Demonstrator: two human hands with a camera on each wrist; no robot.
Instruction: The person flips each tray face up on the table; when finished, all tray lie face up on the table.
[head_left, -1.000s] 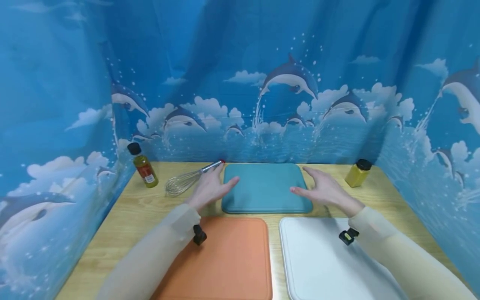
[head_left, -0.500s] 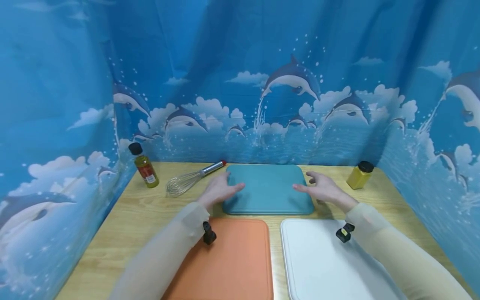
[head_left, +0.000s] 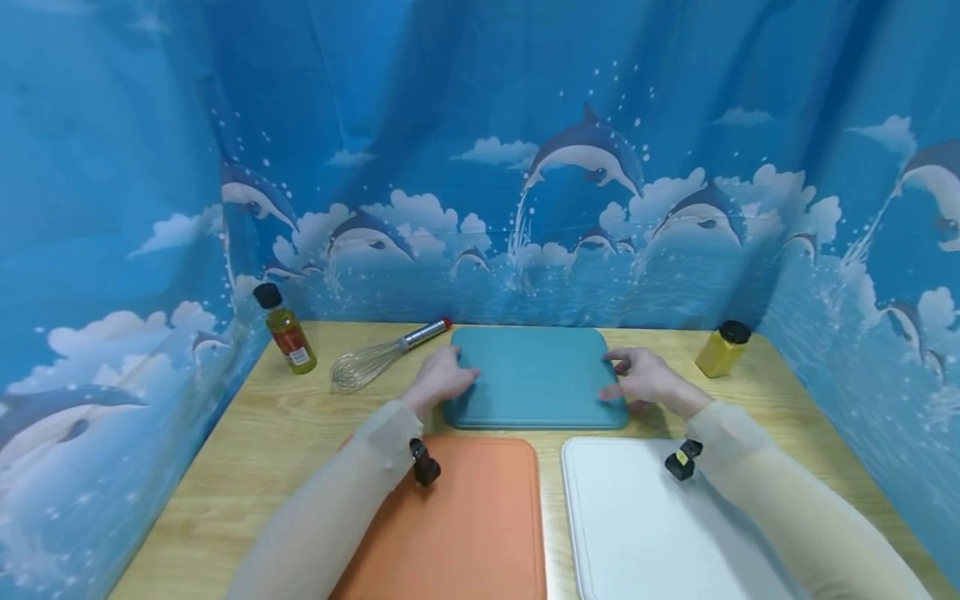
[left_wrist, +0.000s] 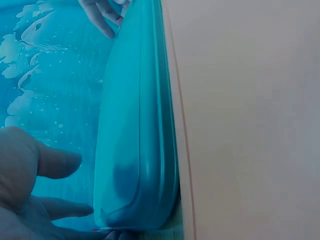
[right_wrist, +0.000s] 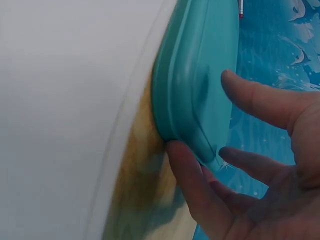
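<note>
Teal board (head_left: pixel 536 377) lies flat on the wooden table (head_left: pixel 217 475), near its far edge, and serves as the centre of the dial in the head view. Farthest out at 9 o'clock stands a bottle of yellowish liquid (head_left: pixel 292 342) with a black cap and a red label. Closer in on that side lies a wire whisk (head_left: pixel 386 357), its red-tipped handle pointing to 2 o'clock. At the board's 9 o'clock end is the left hand (head_left: pixel 441 380), fingers released and spread, the thumb clear of the top face; whether its lower fingertips touch the corner I cannot tell. An orange board (head_left: pixel 472 517) sits at 7 o'clock, partly covered by the pale left sleeve (head_left: pixel 330 500). At 12 o'clock, behind everything, hangs a blue dolphin-print curtain (head_left: pixel 480 208). A white board (head_left: pixel 645 517) lies between 4 and 5 o'clock, under the pale right sleeve (head_left: pixel 795 483). At 3 o'clock the right hand (head_left: pixel 643 379) brackets the other end: one fingertip meets the lower rim, the thumb stands off the surface, and the fingers are loose, grasping nothing. Beyond it, also near 3 o'clock, is a yellow jar (head_left: pixel 720 354) with a black lid.
</note>
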